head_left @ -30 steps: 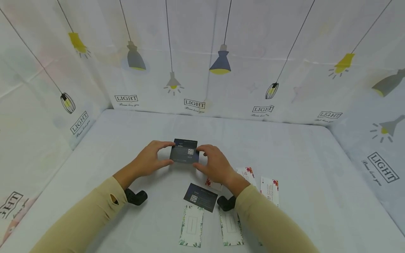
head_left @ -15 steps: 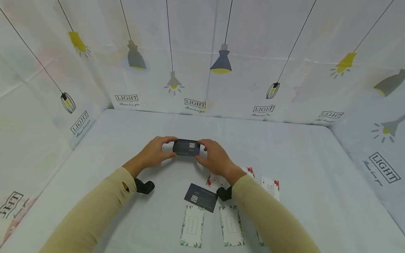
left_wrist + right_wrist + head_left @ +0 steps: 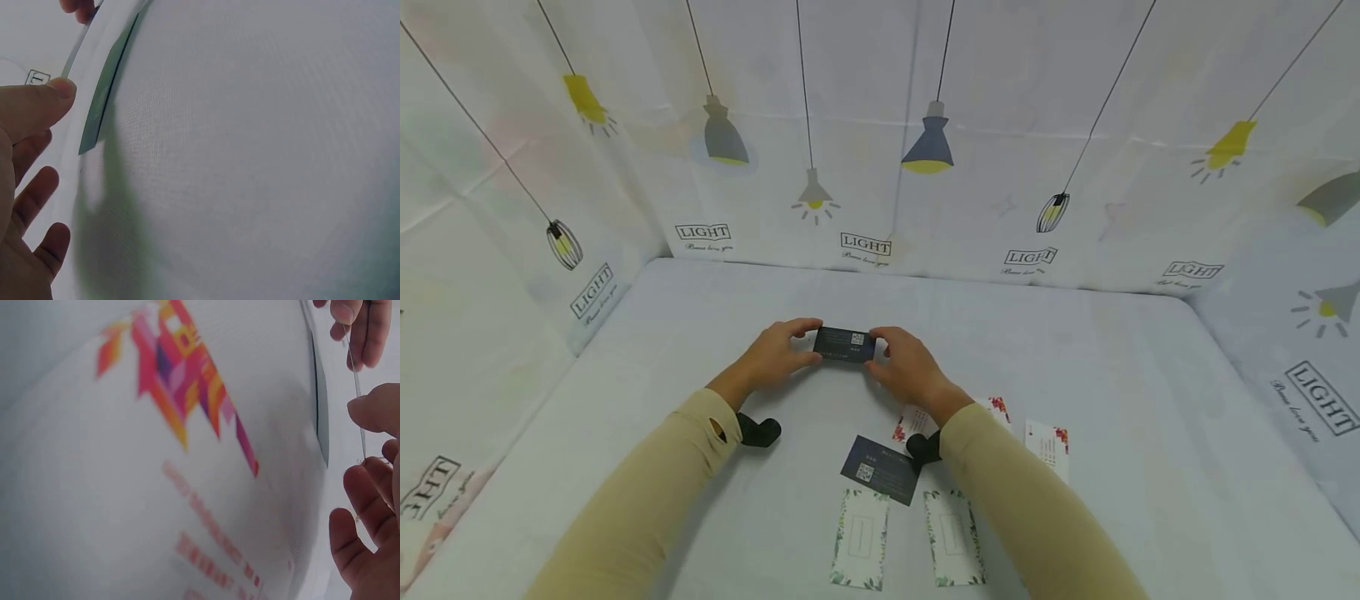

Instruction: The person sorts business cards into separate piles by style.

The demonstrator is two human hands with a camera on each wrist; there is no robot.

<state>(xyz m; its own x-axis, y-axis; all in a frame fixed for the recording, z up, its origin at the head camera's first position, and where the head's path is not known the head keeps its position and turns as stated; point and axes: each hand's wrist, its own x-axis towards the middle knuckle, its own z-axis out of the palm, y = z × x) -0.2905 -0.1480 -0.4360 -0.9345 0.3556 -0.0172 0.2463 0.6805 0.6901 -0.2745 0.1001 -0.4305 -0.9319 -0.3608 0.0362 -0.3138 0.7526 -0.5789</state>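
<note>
Above the table (image 3: 1120,400), hands (image 3: 773,358) (image 3: 910,367) (two) grip one card (image 3: 844,344).

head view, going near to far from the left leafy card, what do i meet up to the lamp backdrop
White leafy card, flat dark card on the table, held dark card between left grip and right grip, lamp-print backdrop.

Held card (image 3: 844,344): between left hand (image 3: 767,357) and right hand (image 3: 910,367), over table (image 3: 1150,417)
QR card (image 3: 880,471): on table, before held card
Near cards (image 3: 861,540): on table, side by side, before QR card
Rightmost card (image 3: 1049,448): right of right sleeve (image 3: 1030,500)
Backdrop (image 3: 857,100): behind table
</note>
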